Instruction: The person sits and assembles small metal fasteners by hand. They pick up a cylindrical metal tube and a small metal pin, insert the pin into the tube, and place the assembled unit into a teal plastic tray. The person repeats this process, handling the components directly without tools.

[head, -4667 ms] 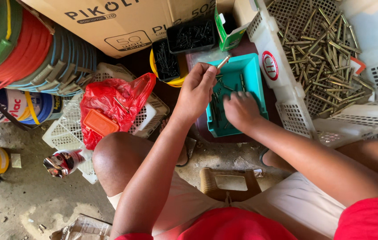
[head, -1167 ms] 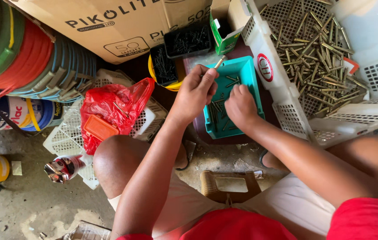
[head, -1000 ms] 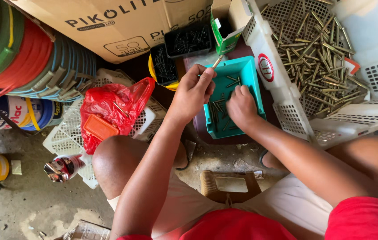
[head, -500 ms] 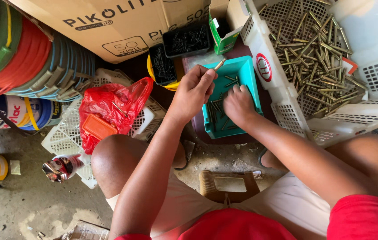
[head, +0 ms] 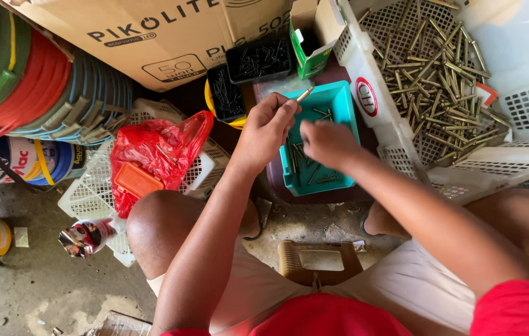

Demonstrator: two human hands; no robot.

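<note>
left hand (head: 267, 127) pinches one screw (head: 304, 94) over the teal tray (head: 345, 109); right hand (head: 327, 142) cupped, contents hidden. white basket (head: 389, 118) remains heaped, few sorted.

Left hand (head: 264, 127): fingers (head: 286, 107) pinching one brass screw (head: 304, 94). Right hand (head: 327, 142): just beside, over teal tray (head: 345, 102). White basket of screws (head: 379, 127): right of fingers.
</note>
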